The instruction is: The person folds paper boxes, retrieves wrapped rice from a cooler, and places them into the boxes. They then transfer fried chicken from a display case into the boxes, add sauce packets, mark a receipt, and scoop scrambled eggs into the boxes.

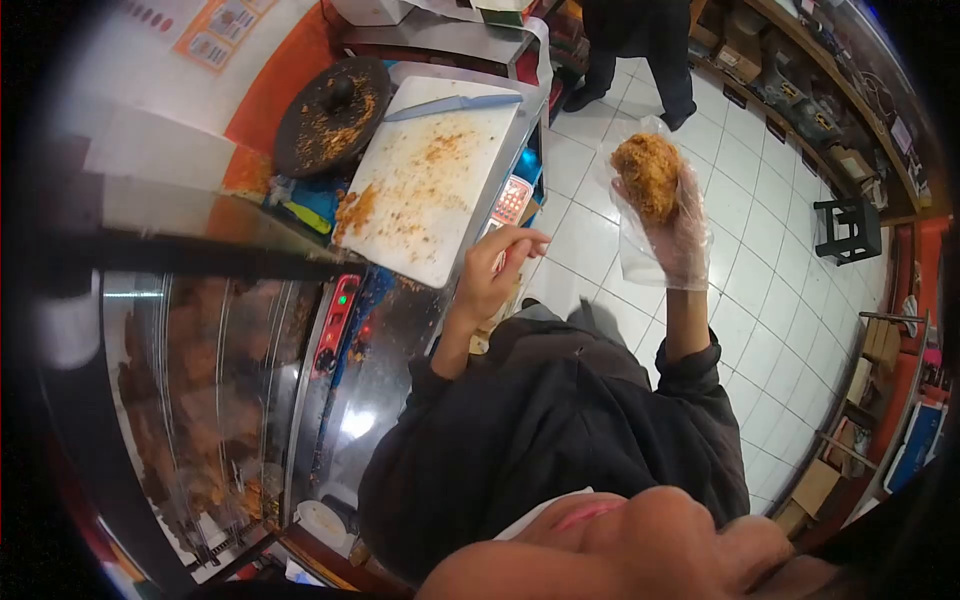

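My right hand (685, 250), inside a clear plastic bag or loose plastic glove (645, 265), is raised over the floor. Its fingers hold a crisp, golden-brown piece of fried chicken (647, 178). My left hand (490, 272) is bare and beside the near right corner of a white cutting board (440, 225). Its fingers are curled in towards the thumb, and I see nothing held in them. Orange-brown crumbs (445, 147) are scattered over the board. A knife with a blue-grey blade (450, 106) lies across the board's far end.
Left of the board is a dark round mortar-like dish (300, 112) with crumbs. A green-handled tool (308, 216) lies below it. A glass-fronted cabinet (200, 350) stands at left. Another person (640, 50) stands ahead on the tiled floor. A black stool (850, 230) and shelves line the right.
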`<state>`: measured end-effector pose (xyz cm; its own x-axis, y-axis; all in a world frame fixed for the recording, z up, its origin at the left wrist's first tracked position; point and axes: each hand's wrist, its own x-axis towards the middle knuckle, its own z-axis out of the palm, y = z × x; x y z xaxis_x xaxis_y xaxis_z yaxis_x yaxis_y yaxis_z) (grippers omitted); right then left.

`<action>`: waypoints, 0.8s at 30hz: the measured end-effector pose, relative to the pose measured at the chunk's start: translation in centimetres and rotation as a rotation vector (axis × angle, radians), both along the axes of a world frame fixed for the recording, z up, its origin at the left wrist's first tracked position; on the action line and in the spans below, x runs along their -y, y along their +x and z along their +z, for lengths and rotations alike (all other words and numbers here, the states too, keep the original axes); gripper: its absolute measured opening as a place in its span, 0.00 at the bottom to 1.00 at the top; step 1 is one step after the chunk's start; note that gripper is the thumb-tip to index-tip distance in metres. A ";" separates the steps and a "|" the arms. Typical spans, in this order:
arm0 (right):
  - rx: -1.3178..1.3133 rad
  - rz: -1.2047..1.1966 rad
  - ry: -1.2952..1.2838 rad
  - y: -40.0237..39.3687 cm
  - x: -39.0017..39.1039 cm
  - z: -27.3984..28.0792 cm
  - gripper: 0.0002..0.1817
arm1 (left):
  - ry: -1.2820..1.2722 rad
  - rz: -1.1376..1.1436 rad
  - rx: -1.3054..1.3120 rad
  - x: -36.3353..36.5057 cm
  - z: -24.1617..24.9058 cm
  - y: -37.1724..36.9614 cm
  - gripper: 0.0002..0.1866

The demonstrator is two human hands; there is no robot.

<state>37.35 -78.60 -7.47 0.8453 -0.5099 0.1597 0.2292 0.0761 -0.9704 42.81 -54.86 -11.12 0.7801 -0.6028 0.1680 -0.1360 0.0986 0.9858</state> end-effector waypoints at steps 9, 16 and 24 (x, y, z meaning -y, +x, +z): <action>0.069 0.414 0.879 24.5 9.9 -3.7 0.26 | 0.236 -0.137 0.780 12.5 2.6 17.9 0.05; -0.020 0.603 0.899 49.9 14.6 -3.3 0.26 | 0.365 0.529 0.279 15.3 3.7 28.5 0.07; 0.145 0.252 -0.588 80.9 20.3 2.4 0.27 | 0.378 1.193 -0.134 15.5 0.0 28.9 0.10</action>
<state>118.23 -98.92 -5.11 0.8764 -0.0918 0.4727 0.4052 -0.3896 -0.8270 71.72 -70.37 -11.08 0.8687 0.4951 0.0163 0.1576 -0.3074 0.9384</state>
